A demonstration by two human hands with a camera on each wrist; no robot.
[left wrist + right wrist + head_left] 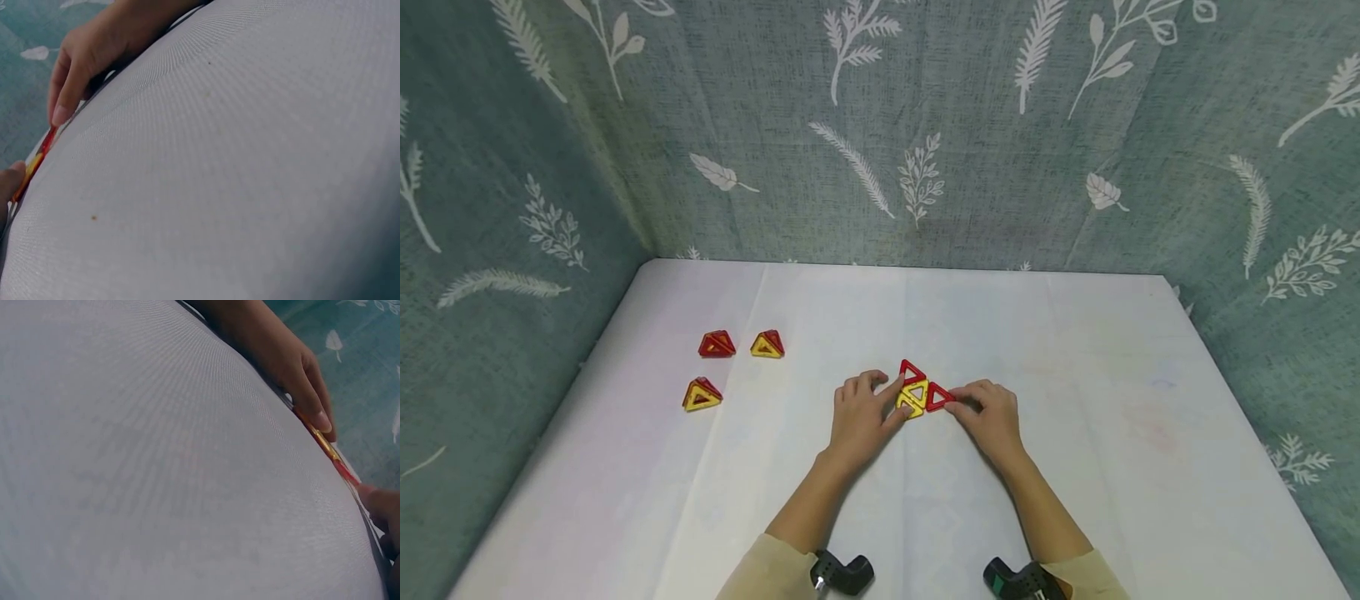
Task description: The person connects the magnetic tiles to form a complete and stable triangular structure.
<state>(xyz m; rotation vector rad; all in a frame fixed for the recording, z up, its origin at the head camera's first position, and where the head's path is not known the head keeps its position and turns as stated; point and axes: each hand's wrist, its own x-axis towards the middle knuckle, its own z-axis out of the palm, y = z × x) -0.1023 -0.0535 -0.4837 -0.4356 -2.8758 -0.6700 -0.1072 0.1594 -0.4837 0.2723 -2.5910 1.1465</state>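
Four small triangular magnetic tiles lie flat and joined on the white table, two of them yellow (922,386) in the middle. One red tile (914,367) adjoins them at the far side and another red tile (932,393) on the right. My left hand (859,417) holds the group's left side, its thumb on the nearest yellow tile and its forefinger by the far red one. Between thumb and forefinger, my right hand (992,421) pinches the right red tile's outer corner. Both wrist views show the tiles edge-on, with the red tile (344,470) at the right fingertips.
Three small folded pyramids stand at the table's left: a red one (717,344), a red-and-yellow one (767,344), and another red-and-yellow one (702,395) nearer me. Green leaf-patterned cloth (880,167) walls the back and sides of the white table (1037,333).
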